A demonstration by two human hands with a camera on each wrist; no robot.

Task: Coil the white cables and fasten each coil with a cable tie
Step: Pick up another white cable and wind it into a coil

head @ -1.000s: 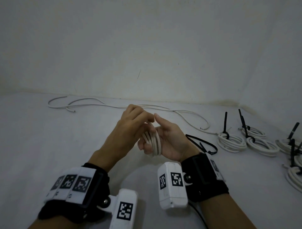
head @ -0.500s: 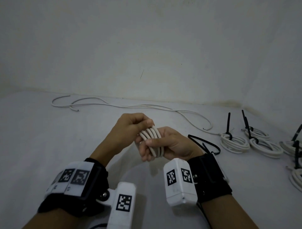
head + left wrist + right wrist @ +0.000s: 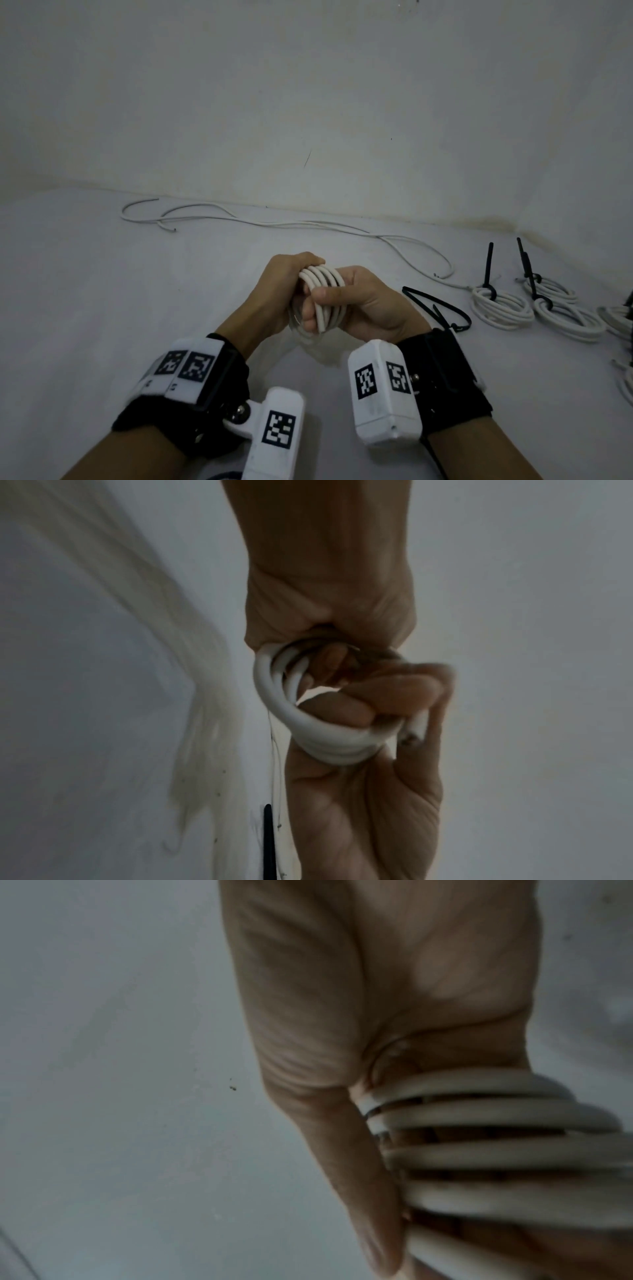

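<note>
**Coil formed, tie not yet applied**

White desk against a pale wall: several finished white cable coils (image 3: 501, 307), each cinched with a black cable tie, lie at far right. One long loose white cable (image 3: 308, 224) remains uncoiled near the wall. Both hands hold the current coil of white round cable (image 3: 323, 298) above the desk: left hand (image 3: 277, 294) clenched on its far side, right hand (image 3: 363, 308) gripping with thumb across the turns. Loose black cable ties (image 3: 435, 305) lie just beside the right wrist (judged the next item needed).

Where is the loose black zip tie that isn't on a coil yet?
In the head view the loose black cable tie lies on the white surface just right of the right hand, between it and the nearest tied coil.
</note>
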